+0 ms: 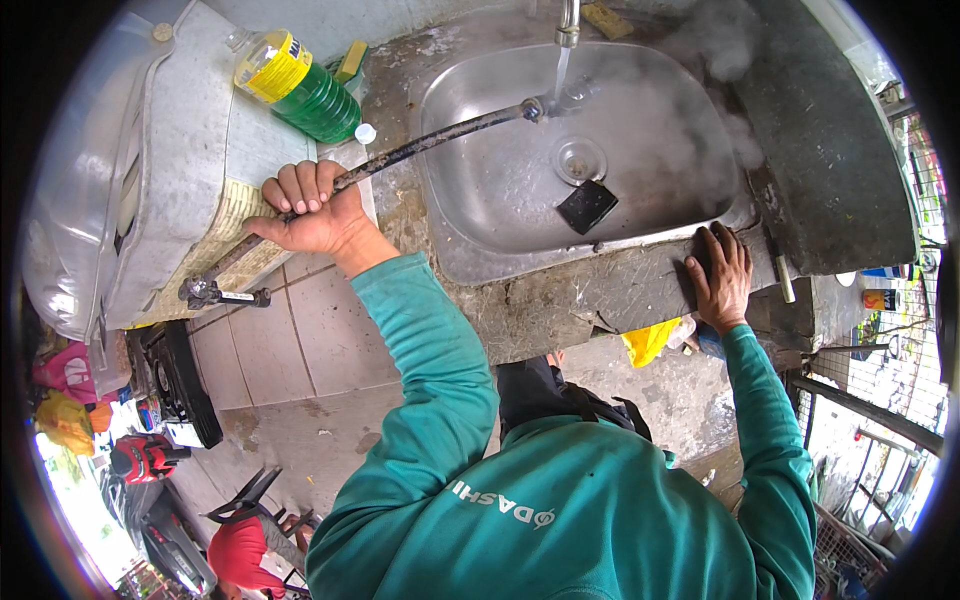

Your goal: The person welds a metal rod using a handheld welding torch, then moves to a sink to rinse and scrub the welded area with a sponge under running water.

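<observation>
White lettering was borne on the teal shirt [600, 500], and dark print was carried by the yellow label of a bottle [318, 105] of green liquid. A dark metal rod [435, 146] was gripped by the left hand [318, 215], fingers wrapped around it; its far end was held over the sink [465, 175], near the water stream [562, 72] let out by the faucet [568, 28]. The right hand [722, 275], fingers slightly spread, was laid on the edge of the worn, stained counter [530, 315]. The basin was partly veiled by pale vapour, and wire mesh [865, 375] was seen at right.
</observation>
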Action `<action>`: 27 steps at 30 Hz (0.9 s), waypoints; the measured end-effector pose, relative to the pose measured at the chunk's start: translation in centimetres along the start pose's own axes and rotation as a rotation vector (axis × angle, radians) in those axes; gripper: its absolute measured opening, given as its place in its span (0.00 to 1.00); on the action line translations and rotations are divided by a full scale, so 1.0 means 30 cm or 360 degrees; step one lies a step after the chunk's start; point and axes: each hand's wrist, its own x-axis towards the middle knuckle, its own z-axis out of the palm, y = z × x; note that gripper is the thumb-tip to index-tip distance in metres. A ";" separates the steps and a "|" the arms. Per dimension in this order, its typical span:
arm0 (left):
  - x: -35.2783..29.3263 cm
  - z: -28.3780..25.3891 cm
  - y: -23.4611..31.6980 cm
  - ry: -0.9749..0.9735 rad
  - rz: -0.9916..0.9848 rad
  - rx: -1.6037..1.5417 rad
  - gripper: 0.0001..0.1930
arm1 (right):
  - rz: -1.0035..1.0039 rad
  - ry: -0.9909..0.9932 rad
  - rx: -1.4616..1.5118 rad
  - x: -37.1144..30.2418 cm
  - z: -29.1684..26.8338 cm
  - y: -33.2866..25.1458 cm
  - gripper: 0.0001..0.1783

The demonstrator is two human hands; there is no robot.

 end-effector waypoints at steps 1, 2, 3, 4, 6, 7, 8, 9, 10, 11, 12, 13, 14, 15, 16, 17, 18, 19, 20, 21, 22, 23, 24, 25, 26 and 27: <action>-0.001 0.000 -0.001 0.0002 0.0003 -0.0004 0.37 | -0.0002 -0.0002 -0.0002 -0.001 0.004 0.005 0.38; -0.001 0.000 -0.001 0.0004 0.0006 -0.0008 0.37 | -0.0004 -0.0003 -0.0004 -0.002 0.005 0.006 0.38; -0.001 0.000 -0.002 0.0006 0.0008 -0.0012 0.37 | -0.0003 -0.0002 -0.0001 -0.002 0.004 0.005 0.38; -0.001 -0.001 -0.001 0.0005 0.0009 -0.0008 0.37 | -0.0003 -0.0001 0.0002 -0.001 0.002 0.002 0.38; 0.000 -0.001 -0.001 0.0004 0.0007 0.0001 0.36 | 0.0001 -0.0005 0.0004 -0.001 0.002 0.002 0.38; -0.001 -0.001 0.000 0.0003 0.0005 -0.0002 0.36 | 0.0004 -0.0009 0.0003 -0.002 0.002 0.003 0.38; -0.001 0.000 -0.001 0.0002 0.0002 -0.0006 0.36 | 0.0006 -0.0013 0.0001 -0.002 0.003 0.003 0.38; -0.002 0.001 -0.002 0.0001 0.0000 -0.0010 0.36 | 0.0015 -0.0017 -0.0001 -0.002 0.002 0.002 0.38; 0.000 -0.006 0.000 -0.0032 -0.0013 -0.0012 0.36 | 0.0024 -0.0021 -0.0003 -0.002 0.002 0.000 0.38; 0.003 -0.012 0.003 -0.0065 -0.0025 -0.0013 0.36 | 0.0033 -0.0025 -0.0004 -0.003 0.002 -0.001 0.38; 0.004 -0.018 0.007 -0.0098 -0.0038 -0.0014 0.37 | 0.0035 -0.0029 -0.0014 -0.003 0.002 0.000 0.38; 0.004 -0.025 0.010 -0.0099 -0.0039 -0.0025 0.37 | 0.0036 -0.0032 -0.0024 -0.003 0.002 0.002 0.38; 0.004 -0.025 0.010 -0.0098 -0.0042 -0.0036 0.37 | 0.0037 -0.0037 -0.0033 -0.003 0.004 0.003 0.38; 0.004 -0.025 0.009 -0.0098 -0.0044 -0.0046 0.36 | 0.0035 -0.0030 -0.0030 -0.003 0.004 0.001 0.38; 0.003 -0.026 0.009 -0.0094 -0.0042 -0.0044 0.36 | 0.0034 -0.0023 -0.0027 -0.002 0.002 -0.002 0.38; 0.003 -0.024 0.008 -0.0091 -0.0040 -0.0043 0.36 | 0.0033 -0.0016 -0.0024 -0.003 0.000 -0.003 0.38; 0.002 -0.022 0.007 -0.0088 -0.0038 -0.0042 0.36 | 0.0028 -0.0014 -0.0018 -0.003 0.001 -0.001 0.38; 0.002 -0.021 0.006 -0.0089 -0.0042 -0.0046 0.36 | 0.0022 -0.0012 -0.0011 -0.003 0.001 0.000 0.38; 0.002 -0.020 0.007 -0.0091 -0.0045 -0.0050 0.36 | 0.0016 -0.0009 -0.0004 -0.002 0.001 0.001 0.38; 0.002 -0.020 0.008 -0.0093 -0.0047 -0.0054 0.36 | 0.0015 -0.0007 -0.0002 -0.002 0.001 0.001 0.38; 0.003 -0.019 0.008 -0.0096 -0.0047 -0.0047 0.36 | 0.0014 -0.0005 -0.0001 -0.002 0.000 0.000 0.38; 0.003 -0.020 0.009 -0.0099 -0.0046 -0.0040 0.36 | 0.0012 -0.0003 0.0000 -0.002 0.000 0.000 0.38; 0.003 -0.021 0.009 -0.0101 -0.0044 -0.0033 0.36 | 0.0015 -0.0003 0.0000 -0.002 0.000 -0.001 0.38; 0.003 -0.022 0.010 -0.0100 -0.0046 -0.0037 0.36 | 0.0017 -0.0004 0.0000 -0.002 0.000 -0.001 0.38; 0.003 -0.022 0.011 -0.0099 -0.0047 -0.0041 0.36 | 0.0019 -0.0004 0.0000 -0.002 0.000 -0.001 0.38; 0.003 -0.022 0.012 -0.0098 -0.0049 -0.0045 0.36 | 0.0022 -0.0008 -0.0006 -0.002 0.000 -0.002 0.38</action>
